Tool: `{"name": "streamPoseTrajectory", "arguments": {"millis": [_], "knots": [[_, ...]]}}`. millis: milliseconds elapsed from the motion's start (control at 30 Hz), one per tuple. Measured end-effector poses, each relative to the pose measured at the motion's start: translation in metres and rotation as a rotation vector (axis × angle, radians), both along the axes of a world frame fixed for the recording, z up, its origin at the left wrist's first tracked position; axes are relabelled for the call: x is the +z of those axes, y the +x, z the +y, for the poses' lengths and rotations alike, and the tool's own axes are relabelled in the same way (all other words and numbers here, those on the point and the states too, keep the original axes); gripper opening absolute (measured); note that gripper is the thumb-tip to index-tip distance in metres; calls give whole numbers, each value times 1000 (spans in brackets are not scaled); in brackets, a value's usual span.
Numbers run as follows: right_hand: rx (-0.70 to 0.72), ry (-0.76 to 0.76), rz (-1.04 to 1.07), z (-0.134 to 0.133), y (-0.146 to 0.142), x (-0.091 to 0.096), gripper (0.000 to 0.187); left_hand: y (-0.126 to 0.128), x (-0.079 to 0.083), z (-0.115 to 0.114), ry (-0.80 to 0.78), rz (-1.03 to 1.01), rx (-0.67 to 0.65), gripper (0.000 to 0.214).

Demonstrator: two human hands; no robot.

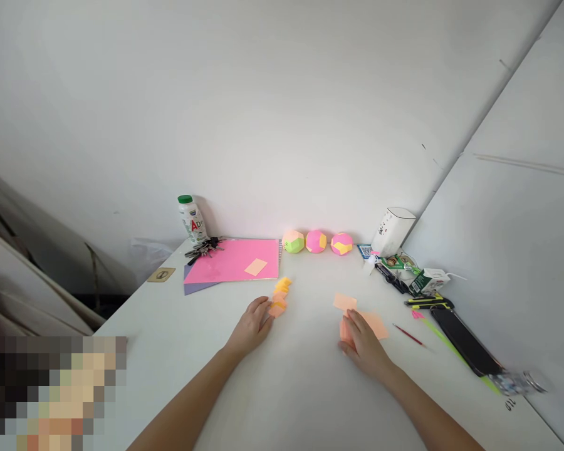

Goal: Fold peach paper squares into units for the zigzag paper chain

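My left hand point(254, 324) rests on the white table point(301, 382), fingers curled, its fingertips touching a row of small folded orange and yellow paper pieces point(281, 295). My right hand point(363, 343) lies over a stack of orange paper squares point(375, 324), fingers closed on the stack's left edge. A single orange square point(344, 302) lies just beyond that hand. Three folded paper balls point(316, 242) in pink, green and yellow sit in a row against the wall.
A pink notebook point(235, 261) with an orange note lies at the back left, keys point(204, 248) and a white bottle point(192, 218) beside it. Right side: white box point(393, 230), small carton point(430, 281), pens point(427, 304), black phone point(465, 340), red pen point(408, 334).
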State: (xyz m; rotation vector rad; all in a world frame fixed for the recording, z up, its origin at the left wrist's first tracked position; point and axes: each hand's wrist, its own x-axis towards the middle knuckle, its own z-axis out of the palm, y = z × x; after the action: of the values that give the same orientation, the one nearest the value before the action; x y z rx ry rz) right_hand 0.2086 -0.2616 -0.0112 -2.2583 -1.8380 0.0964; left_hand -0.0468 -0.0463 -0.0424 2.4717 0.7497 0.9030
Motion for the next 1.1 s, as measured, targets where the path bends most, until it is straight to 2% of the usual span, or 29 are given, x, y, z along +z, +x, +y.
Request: {"name": "streamPoseTrajectory", "arguments": {"millis": [167, 300, 433, 533, 633, 733, 833, 933, 1100], "knots": [[-83, 28, 48, -6, 15, 17, 47, 0, 1, 0, 4, 29, 5, 31], [-80, -90, 67, 0, 26, 38, 35, 0, 1, -1, 30, 38, 2, 30], [-119, -184, 111, 15, 33, 48, 36, 0, 1, -1, 58, 50, -4, 30], [-175, -168, 162, 21, 36, 44, 41, 0, 1, -1, 67, 70, -7, 29], [-203, -77, 259, 17, 42, 32, 37, 2, -1, -1, 93, 61, -12, 30], [-168, 53, 373, 10, 51, 17, 23, 6, -4, 0, 134, 33, -17, 33], [-117, 157, 414, 5, 57, 7, 20, 10, -6, 0, 160, 27, -8, 36], [-93, 208, 440, 2, 60, 4, 25, 12, -7, -1, 170, 41, 4, 38], [-127, 203, 453, -3, 60, 4, 37, 12, -6, -4, 182, 60, 9, 39]]}}
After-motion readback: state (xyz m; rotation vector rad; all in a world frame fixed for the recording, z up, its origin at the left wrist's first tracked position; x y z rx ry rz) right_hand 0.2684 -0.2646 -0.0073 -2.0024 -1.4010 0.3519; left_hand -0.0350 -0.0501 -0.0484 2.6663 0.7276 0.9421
